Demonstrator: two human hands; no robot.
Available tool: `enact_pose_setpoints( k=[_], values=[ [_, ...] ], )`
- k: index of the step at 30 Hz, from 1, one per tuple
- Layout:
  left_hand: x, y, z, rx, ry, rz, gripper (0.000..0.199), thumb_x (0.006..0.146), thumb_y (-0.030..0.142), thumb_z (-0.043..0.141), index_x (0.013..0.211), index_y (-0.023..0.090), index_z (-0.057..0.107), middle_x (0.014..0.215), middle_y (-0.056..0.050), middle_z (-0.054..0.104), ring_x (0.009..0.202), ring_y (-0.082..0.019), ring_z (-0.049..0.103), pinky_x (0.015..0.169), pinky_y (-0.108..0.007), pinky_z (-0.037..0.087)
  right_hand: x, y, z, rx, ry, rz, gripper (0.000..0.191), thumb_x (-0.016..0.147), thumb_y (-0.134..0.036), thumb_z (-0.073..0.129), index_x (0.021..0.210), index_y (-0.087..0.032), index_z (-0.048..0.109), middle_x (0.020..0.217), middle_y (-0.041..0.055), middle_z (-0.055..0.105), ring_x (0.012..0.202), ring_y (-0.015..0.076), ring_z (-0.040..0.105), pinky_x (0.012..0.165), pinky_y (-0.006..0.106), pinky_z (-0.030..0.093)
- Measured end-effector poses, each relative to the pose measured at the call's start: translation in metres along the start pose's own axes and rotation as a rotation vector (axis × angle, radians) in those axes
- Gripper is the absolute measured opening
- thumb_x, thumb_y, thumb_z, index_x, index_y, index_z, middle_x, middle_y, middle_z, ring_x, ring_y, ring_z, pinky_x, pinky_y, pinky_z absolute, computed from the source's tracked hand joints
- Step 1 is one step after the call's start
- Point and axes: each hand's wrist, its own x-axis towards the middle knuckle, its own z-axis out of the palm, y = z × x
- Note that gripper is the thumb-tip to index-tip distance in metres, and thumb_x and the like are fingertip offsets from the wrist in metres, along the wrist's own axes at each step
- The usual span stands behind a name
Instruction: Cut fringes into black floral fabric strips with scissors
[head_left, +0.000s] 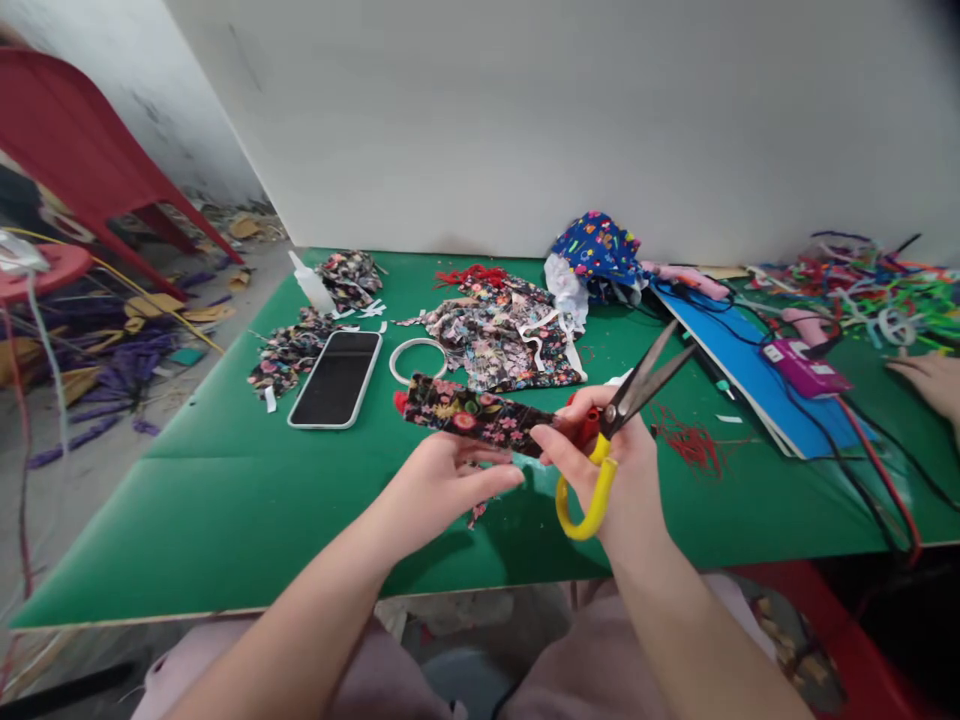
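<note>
My right hand (626,465) holds yellow-handled scissors (589,510), their blades pointing up and to the right, slightly apart. Its thumb also presses on the right end of a dark floral fabric strip (472,415). Something red (585,425) shows in the same hand, partly hidden by the fingers. My left hand (435,490) is just below the strip, fingers stretched out along its lower edge and thumb apart from it. Another red bit (400,402) pokes out at the strip's left end. Beyond lies a heap of floral fabric pieces (487,340) with white edging.
A phone (336,380), a white ring (418,361) and a white bottle (313,287) stand or lie on the green table (225,520). To the right are red threads (690,440), a blue folder (757,370), a purple box with cables (806,368) and another person's hand (930,380).
</note>
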Motion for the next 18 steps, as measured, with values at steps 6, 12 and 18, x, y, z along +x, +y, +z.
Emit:
enact_pose_setpoints(
  k=[6,12,18],
  values=[
    [0.009,-0.031,0.003,-0.468,0.182,0.197,0.013,0.077,0.026,0.068,0.086,0.018,0.072,0.086,-0.004,0.075,0.083,-0.020,0.068,0.081,-0.032,0.053,0.004,-0.017,-0.006,-0.252,-0.160,-0.097,0.017,0.074,-0.033,0.067,0.080,-0.024,0.053,0.061,-0.0058,0.056,0.047,0.0078,0.048,0.045,0.021,0.042],
    [-0.005,-0.021,-0.016,-0.457,0.305,0.331,0.009,0.076,0.026,0.070,0.083,0.021,0.072,0.084,-0.001,0.075,0.075,-0.020,0.070,0.071,-0.031,0.057,0.009,-0.025,-0.033,-0.590,-0.202,-0.397,0.041,0.065,-0.040,0.077,0.098,-0.023,0.058,0.068,-0.0028,0.059,0.053,0.0097,0.048,0.046,0.024,0.037],
    [-0.012,-0.020,-0.006,-0.262,0.246,0.321,0.012,0.078,0.031,0.067,0.080,0.022,0.074,0.079,-0.001,0.075,0.071,-0.020,0.069,0.066,-0.029,0.057,-0.003,-0.011,-0.023,-0.179,-0.144,-0.265,0.028,0.069,-0.027,0.075,0.087,-0.027,0.053,0.077,-0.0030,0.061,0.062,0.0126,0.058,0.049,0.025,0.043]
  ],
)
